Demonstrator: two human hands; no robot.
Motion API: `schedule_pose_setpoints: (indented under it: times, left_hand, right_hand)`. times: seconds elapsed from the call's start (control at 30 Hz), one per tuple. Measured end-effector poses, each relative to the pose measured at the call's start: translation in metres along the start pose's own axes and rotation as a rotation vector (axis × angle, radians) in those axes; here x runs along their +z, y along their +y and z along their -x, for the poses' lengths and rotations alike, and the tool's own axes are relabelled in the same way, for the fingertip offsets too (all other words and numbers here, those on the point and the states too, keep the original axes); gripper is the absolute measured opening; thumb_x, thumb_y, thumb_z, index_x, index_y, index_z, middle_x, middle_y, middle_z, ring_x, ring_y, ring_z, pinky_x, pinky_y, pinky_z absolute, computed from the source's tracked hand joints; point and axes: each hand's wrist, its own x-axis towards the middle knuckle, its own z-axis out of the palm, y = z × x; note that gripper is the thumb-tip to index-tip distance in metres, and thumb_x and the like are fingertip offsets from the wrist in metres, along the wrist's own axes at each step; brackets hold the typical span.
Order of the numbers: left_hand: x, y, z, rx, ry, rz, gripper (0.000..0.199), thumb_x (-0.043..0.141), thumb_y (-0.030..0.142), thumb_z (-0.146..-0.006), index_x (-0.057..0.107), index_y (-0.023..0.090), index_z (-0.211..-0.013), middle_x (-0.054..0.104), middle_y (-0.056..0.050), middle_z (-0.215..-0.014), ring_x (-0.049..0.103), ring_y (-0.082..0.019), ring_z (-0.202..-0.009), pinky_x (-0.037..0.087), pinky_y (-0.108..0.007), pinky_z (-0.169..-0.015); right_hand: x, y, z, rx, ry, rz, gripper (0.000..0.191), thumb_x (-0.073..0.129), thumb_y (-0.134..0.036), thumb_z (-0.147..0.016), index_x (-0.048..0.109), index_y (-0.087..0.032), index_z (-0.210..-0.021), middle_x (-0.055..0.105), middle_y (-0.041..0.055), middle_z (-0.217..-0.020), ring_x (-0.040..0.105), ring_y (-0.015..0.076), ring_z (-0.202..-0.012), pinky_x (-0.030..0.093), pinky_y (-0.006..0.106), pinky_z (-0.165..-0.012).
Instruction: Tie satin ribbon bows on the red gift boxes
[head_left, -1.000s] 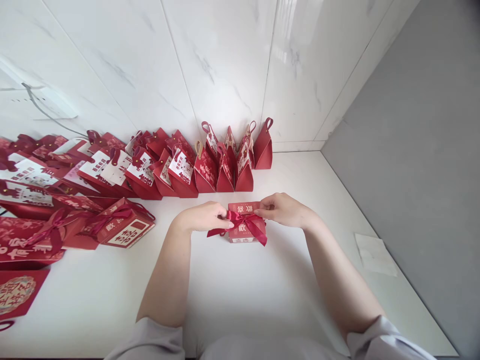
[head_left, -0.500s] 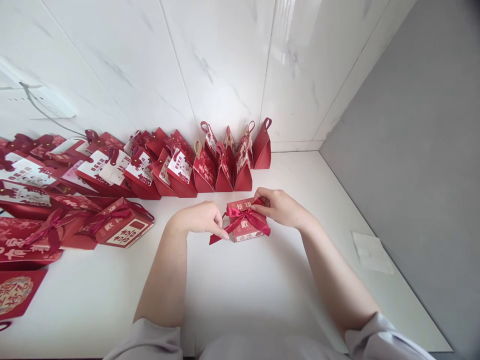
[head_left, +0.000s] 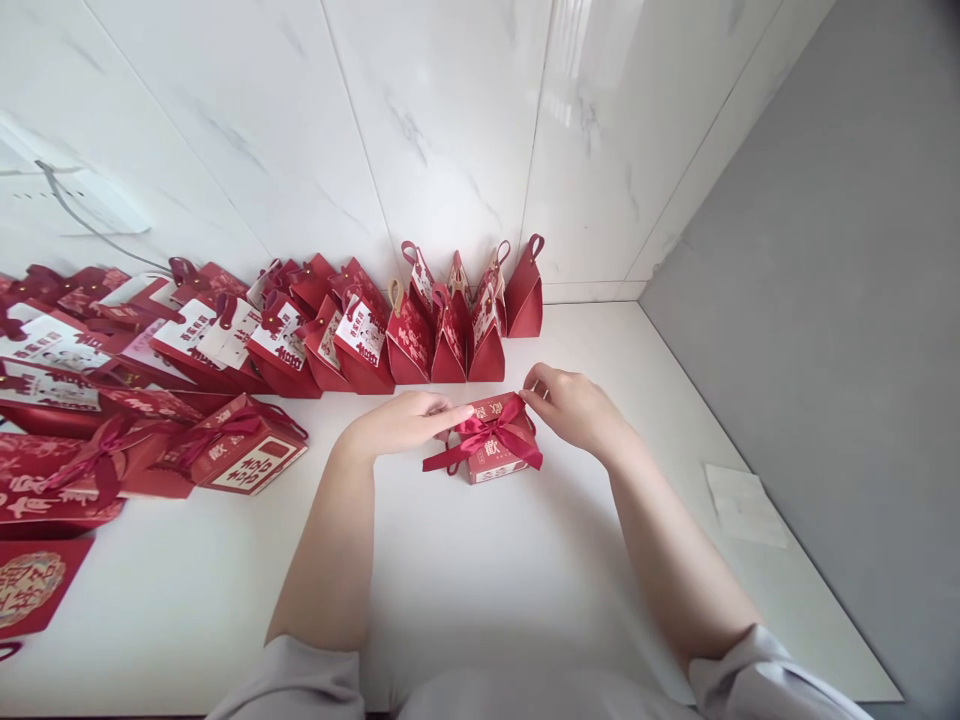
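A small red gift box [head_left: 501, 464] with gold and white lettering lies on the white table, straight ahead of me. A dark red satin ribbon [head_left: 498, 430] is tied in a bow across its top, one tail sticking out to the left. My left hand [head_left: 409, 420] is at the box's left side, thumb and fingers closed at the bow's left loop. At the upper right corner, my right hand [head_left: 574, 405] pinches the tip of the right loop. Its other fingers are curled.
Several red peaked gift boxes [head_left: 367, 345] with ribbon handles stand in rows along the marbled wall. Other ribboned boxes [head_left: 247, 450] lie at the left. A white paper sheet [head_left: 746, 505] lies at the right, near the grey wall [head_left: 840, 330]. A cable [head_left: 90, 225] hangs at the upper left.
My left hand has left the ribbon's lower left tail and moved up to the left loop. My right hand has shifted slightly up and right along the right loop.
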Motion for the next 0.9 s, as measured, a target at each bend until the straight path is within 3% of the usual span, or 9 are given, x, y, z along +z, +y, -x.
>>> schedule_pose_setpoints:
  times: [0.13,0.2,0.27,0.43,0.67,0.8,0.9]
  left_hand:
    - [0.006,0.002,-0.007,0.06,0.072,0.003,0.053,0.051,0.071,-0.08,0.062,0.019,-0.074,0.06,0.0,-0.072,0.052,-0.015,-0.064,0.032,-0.026,-0.055]
    - [0.007,0.0,-0.011,0.085,0.057,-0.007,0.048,0.055,0.067,-0.08,0.063,0.02,-0.076,0.062,0.0,-0.074,0.053,-0.015,-0.065,0.033,-0.026,-0.056]
    - [0.008,-0.002,-0.013,0.098,0.046,-0.026,0.042,0.057,0.062,-0.08,0.064,0.02,-0.077,0.063,0.0,-0.076,0.054,-0.016,-0.067,0.035,-0.026,-0.058]
    - [0.005,-0.006,-0.012,0.088,0.054,-0.044,0.039,0.056,0.059,-0.082,0.063,0.021,-0.077,0.062,0.001,-0.073,0.053,-0.015,-0.064,0.036,-0.025,-0.058]
    - [0.004,-0.005,-0.012,0.075,0.063,0.094,0.037,0.057,0.056,-0.083,0.061,0.019,-0.078,0.065,0.001,-0.076,0.061,-0.015,-0.069,0.044,-0.025,-0.063]
    - [0.004,-0.005,-0.012,0.073,0.106,0.036,0.037,0.058,0.055,-0.082,0.06,0.019,-0.075,0.06,0.001,-0.069,0.055,-0.013,-0.06,0.04,-0.025,-0.056]
    - [0.002,-0.006,-0.01,0.044,0.119,0.084,0.037,0.059,0.054,-0.082,0.057,0.019,-0.074,0.062,0.0,-0.073,0.059,-0.014,-0.064,0.044,-0.024,-0.056]
  right_hand:
    - [-0.01,0.002,0.007,0.038,-0.357,-0.073,0.052,0.035,-0.059,-0.095,0.057,-0.021,-0.066,0.067,0.0061,-0.074,0.058,0.0188,-0.066,0.037,0.03,-0.058]
    - [-0.012,0.003,0.009,0.033,-0.491,-0.093,0.054,0.044,-0.064,-0.088,0.058,-0.02,-0.06,0.064,0.0054,-0.067,0.054,0.0169,-0.056,0.035,0.03,-0.053]
    - [-0.014,0.003,0.011,0.009,-0.541,-0.096,0.047,0.057,-0.06,-0.081,0.06,-0.02,-0.057,0.062,0.0039,-0.063,0.049,0.0151,-0.051,0.031,0.03,-0.048]
    - [-0.018,0.003,0.013,-0.026,-0.581,-0.172,0.023,0.066,-0.042,-0.073,0.07,-0.021,-0.064,0.065,0.0025,-0.065,0.056,0.0167,-0.058,0.033,0.027,-0.048]
    - [-0.018,-0.015,0.021,0.025,-0.53,-0.025,0.033,0.061,-0.048,-0.077,0.066,-0.021,-0.058,0.061,0.0033,-0.058,0.05,0.016,-0.05,0.032,0.03,-0.047]
    - [-0.009,-0.022,0.022,0.032,-0.522,0.038,0.018,0.062,-0.033,-0.075,0.066,-0.023,-0.061,0.061,0.0023,-0.059,0.05,0.0156,-0.05,0.03,0.03,-0.047]
    - [-0.008,-0.019,0.021,-0.05,-0.465,0.082,0.016,0.059,-0.027,-0.078,0.066,-0.023,-0.064,0.062,0.0023,-0.062,0.048,0.0152,-0.051,0.029,0.03,-0.049]
